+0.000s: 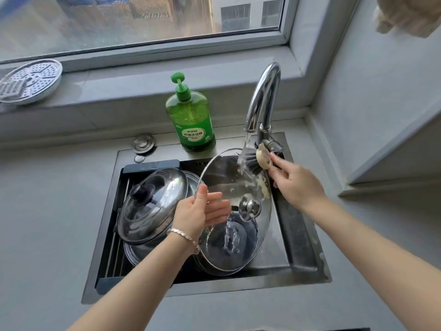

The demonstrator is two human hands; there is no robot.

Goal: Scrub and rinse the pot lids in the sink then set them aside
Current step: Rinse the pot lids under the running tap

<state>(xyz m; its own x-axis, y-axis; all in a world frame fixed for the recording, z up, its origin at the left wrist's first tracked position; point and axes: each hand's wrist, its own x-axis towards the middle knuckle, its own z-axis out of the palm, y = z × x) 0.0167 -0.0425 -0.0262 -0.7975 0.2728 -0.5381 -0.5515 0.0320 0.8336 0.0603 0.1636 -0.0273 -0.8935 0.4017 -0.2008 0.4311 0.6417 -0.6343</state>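
A large glass pot lid with a steel knob stands tilted over the sink. My left hand holds its left rim, thumb on the front and straight fingers behind the glass. My right hand grips a dish brush with black bristles and a pale head, pressed to the lid's upper right rim, where there is foam. Water runs from the tap onto the bristles and down the lid. Other steel-rimmed lids lie stacked on a rack at the sink's left.
A green bottle of dish soap stands behind the sink. A perforated metal steamer tray lies on the windowsill at the left. Grey countertop surrounds the sink, and a wall edge juts in at the right.
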